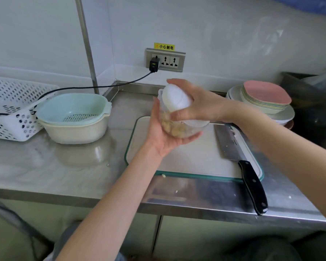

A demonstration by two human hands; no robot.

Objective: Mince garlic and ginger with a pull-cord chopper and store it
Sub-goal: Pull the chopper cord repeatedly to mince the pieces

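Observation:
The pull-cord chopper is held in the air above the white cutting board (192, 157), tilted to the left. Its clear bowl (179, 129) holds pale yellow pieces of garlic and ginger. My left hand (164, 134) cups the bowl from below and from the left, fingers curled under it. The white domed lid (175, 99) sits on the bowl's mouth, and my right hand (194, 104) grips the lid from the right, fingers over its top and thumb under its rim. The picture is a little blurred around the chopper.
A cleaver (239, 157) with a black handle lies on the board's right side, handle over the counter edge. A green colander in a cream basin (73, 117) and a white basket (9, 110) stand left. Stacked plates (265, 98) sit back right. A charger cable (102, 85) runs from the wall socket.

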